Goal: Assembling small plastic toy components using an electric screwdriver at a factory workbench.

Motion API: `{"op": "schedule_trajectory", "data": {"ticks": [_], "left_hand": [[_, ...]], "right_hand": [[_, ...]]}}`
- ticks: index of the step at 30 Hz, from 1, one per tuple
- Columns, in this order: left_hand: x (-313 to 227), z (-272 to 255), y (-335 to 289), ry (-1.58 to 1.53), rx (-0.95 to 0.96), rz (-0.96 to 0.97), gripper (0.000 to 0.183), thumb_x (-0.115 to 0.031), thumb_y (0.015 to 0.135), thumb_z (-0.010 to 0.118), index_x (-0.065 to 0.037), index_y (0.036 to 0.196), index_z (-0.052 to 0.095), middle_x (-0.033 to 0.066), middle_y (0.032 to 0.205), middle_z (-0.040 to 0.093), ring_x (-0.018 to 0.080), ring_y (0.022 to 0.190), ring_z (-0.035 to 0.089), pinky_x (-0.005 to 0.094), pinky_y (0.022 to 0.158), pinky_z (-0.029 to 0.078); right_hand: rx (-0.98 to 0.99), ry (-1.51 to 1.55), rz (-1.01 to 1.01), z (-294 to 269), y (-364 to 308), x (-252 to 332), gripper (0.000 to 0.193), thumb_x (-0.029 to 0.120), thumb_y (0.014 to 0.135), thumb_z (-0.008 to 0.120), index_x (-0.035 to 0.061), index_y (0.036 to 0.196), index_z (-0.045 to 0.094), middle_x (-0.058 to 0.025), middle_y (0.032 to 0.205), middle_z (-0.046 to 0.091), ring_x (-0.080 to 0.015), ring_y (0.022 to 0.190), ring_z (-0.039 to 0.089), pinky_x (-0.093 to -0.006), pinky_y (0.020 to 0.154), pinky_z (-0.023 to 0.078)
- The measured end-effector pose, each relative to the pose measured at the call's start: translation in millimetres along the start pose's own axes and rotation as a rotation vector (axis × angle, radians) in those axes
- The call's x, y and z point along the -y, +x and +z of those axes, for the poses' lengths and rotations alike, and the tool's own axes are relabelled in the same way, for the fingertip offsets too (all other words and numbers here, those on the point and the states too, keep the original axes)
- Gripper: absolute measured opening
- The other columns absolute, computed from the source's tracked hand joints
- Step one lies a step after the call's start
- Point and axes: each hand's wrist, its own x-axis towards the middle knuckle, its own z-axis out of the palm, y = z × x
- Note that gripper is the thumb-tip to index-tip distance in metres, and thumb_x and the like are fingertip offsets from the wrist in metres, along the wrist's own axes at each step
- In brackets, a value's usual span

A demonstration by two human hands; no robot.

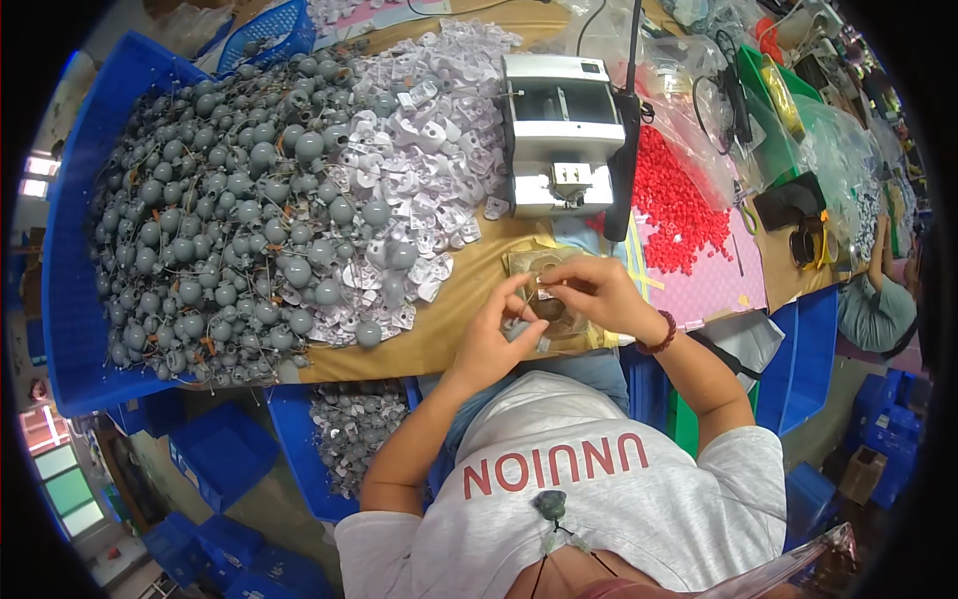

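My left hand (495, 334) curls over a flat, clear brownish block (521, 262) at the table's front edge. A grey round piece (515, 327) shows between its thumb and fingers, mostly hidden. On the other side of the block, my right hand (603, 293) has thumb and forefinger pinched together on a small white part (544, 291), too small to name. The two hands nearly meet above the block. Just beyond them stands a white and black bench machine (561, 135) with a small white block on its front.
A large heap of grey balls with wires (239, 200) fills the left of the table, beside a blue bin wall (72, 240). White plastic pieces (439, 130) lie heaped next to it. Small red parts (674, 200) are piled right of the machine. Another person (878, 309) sits far right.
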Motion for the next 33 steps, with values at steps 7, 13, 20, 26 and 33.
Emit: {"op": "schedule_trajectory", "data": {"ticks": [7,13,20,26,33], "left_hand": [[39,32,-5,0.339,-0.111,0.086,0.047,-0.007,0.081,0.078,-0.003,0.124,0.058,0.0119,0.103,0.064,0.0281,0.097,0.063,0.0391,0.086,0.05],[39,40,-5,0.507,-0.157,0.219,0.037,-0.005,0.078,0.076,-0.004,0.112,0.061,0.016,0.107,0.061,0.037,0.102,0.057,0.0452,0.089,0.047],[39,37,-2,0.564,-0.138,0.234,0.032,-0.004,0.08,0.074,-0.003,0.11,0.062,0.017,0.11,0.06,0.038,0.104,0.057,0.0459,0.09,0.047],[31,35,7,0.801,-0.153,0.277,0.042,-0.006,0.083,0.068,-0.005,0.124,0.062,0.0178,0.122,0.059,0.039,0.115,0.054,0.0498,0.098,0.044],[49,51,9,1.017,-0.119,0.357,0.053,-0.007,0.079,0.069,-0.011,0.132,0.064,0.0136,0.13,0.057,0.0352,0.123,0.052,0.0504,0.101,0.042]], "right_hand": [[-0.03,-0.677,-0.282,4,-28,-37,0.034,0.004,0.077,0.072,0.0085,0.11,0.072,-0.008,0.098,0.068,-0.0266,0.083,0.069,-0.0365,0.067,0.056],[0.004,-0.827,-0.393,6,-17,-43,0.027,0.014,0.077,0.068,0.0078,0.104,0.07,-0.0064,0.094,0.063,-0.0247,0.086,0.067,-0.0348,0.068,0.056],[0.152,-0.883,-0.415,2,-19,-37,0.025,0.018,0.079,0.065,0.0039,0.099,0.069,-0.0073,0.098,0.06,-0.0241,0.088,0.063,-0.0354,0.07,0.054],[0.185,-0.958,-0.498,-2,-21,-43,0.019,0.019,0.08,0.063,0.0043,0.09,0.07,-0.0059,0.098,0.059,-0.0228,0.093,0.058,-0.0353,0.077,0.052],[-0.068,-0.414,-0.189,-30,-35,-53,0.025,0.003,0.08,0.07,0.0027,0.105,0.073,-0.0138,0.107,0.069,-0.0327,0.104,0.064,-0.0425,0.091,0.052]]}}
